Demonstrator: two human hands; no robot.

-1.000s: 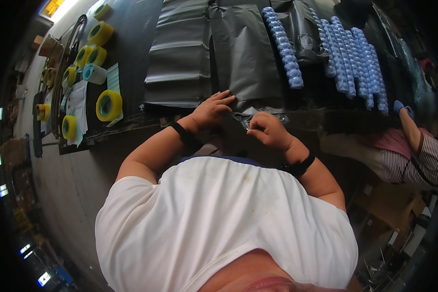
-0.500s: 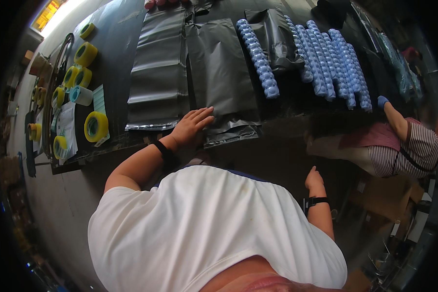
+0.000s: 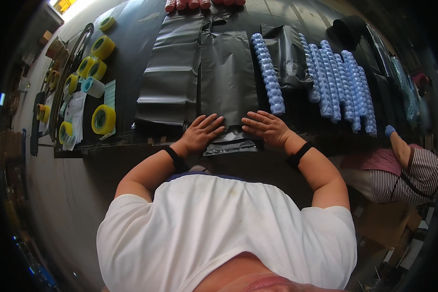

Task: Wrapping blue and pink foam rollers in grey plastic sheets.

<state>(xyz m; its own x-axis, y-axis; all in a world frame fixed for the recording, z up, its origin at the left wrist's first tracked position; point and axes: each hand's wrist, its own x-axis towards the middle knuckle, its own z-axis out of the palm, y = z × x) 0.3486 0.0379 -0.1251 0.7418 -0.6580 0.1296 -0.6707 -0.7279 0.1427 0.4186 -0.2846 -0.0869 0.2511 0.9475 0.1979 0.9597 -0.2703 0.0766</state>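
The grey bag lies lengthwise at the middle of the tabletop, and its lower end pokes out past the near edge. That overhang looks like the weak point: if the two hands pressed or pulled unevenly, the slick film could skew, crease or slide off that edge. The bag stack lies close along the bag's left side, so a careless sweep that way might drag its upper sheets out of line. On the other side, the blue bubble roll ends just beyond the right fingertips; being round, it would probably roll if bumped (the group of blue rolls toward the right edge might shift likewise).

The left hand lies palm down over the bag's left margin, fingers extended and pointing inward, a little apart. The right hand mirrors it at the right margin, also flattened, with fingers stretched toward the left. Neither grips anything; how firmly they press cannot be told. Both elbows bend outward, and the forearms angle in toward the near edge, each wrist wearing a dark band.
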